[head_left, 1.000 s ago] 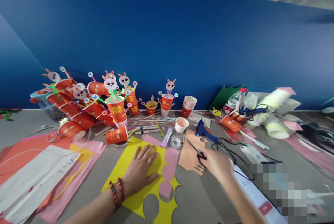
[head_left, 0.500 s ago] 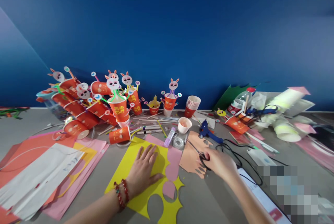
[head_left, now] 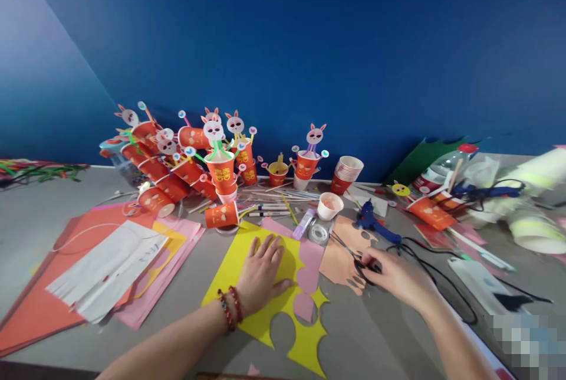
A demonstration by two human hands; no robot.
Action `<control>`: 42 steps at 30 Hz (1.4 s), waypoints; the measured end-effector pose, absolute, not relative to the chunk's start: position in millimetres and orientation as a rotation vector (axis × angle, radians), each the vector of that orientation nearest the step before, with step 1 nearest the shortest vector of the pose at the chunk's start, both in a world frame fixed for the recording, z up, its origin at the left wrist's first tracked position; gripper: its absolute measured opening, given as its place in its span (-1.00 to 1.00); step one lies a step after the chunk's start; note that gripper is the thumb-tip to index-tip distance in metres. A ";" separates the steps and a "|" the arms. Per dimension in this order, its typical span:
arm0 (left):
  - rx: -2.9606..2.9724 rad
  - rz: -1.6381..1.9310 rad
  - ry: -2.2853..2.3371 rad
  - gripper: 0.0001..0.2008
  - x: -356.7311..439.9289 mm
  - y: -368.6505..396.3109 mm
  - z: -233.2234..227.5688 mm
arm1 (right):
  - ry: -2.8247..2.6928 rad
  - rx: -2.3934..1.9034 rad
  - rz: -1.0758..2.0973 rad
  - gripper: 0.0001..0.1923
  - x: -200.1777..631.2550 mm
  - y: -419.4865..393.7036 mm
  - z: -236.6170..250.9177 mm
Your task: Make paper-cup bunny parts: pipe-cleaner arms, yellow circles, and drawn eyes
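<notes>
Right hand [head_left: 400,277] has closed on the scissors [head_left: 354,254].

Right hand [head_left: 400,277] seemingly on scissors [head_left: 354,253]

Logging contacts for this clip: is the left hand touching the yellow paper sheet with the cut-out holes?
Touching. The head view shows the left hand lying flat, palm down, on the yellow paper sheet.

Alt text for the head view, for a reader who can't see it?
The left hand lies flat on a yellow sheet with cut-out holes, while the right hand grips black scissors on peach paper.
</notes>
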State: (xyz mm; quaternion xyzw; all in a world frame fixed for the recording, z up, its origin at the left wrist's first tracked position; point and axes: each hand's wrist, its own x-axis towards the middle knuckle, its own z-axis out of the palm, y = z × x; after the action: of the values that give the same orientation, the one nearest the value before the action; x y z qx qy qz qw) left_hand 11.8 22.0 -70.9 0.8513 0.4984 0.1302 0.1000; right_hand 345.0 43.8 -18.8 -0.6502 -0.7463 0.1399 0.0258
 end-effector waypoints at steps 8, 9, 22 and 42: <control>2.558 0.105 1.209 0.04 -15.7 30.5 -48.8 | -2.213 -1.831 -0.181 -0.72 306.4 14.3 -24.6; 2.559 0.034 1.153 0.10 -19.7 31.5 -45.3 | -2.272 -1.706 -0.142 -0.73 297.1 11.1 -27.7; 2.726 0.025 1.029 -0.02 -55.1 3.6 -52.7 | -2.561 -1.563 -0.057 -0.56 264.2 11.1 -48.9; 2.772 0.026 1.043 0.01 -87.9 -51.1 -54.4 | -2.587 -1.442 0.066 -0.59 266.2 16.7 -52.6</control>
State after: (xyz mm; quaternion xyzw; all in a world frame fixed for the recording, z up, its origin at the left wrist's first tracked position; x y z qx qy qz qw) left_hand -87.9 -51.1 -54.4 0.9321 0.3508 0.0087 0.0898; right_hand 266.2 16.7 -52.6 -0.4847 -0.8698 0.0221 0.0894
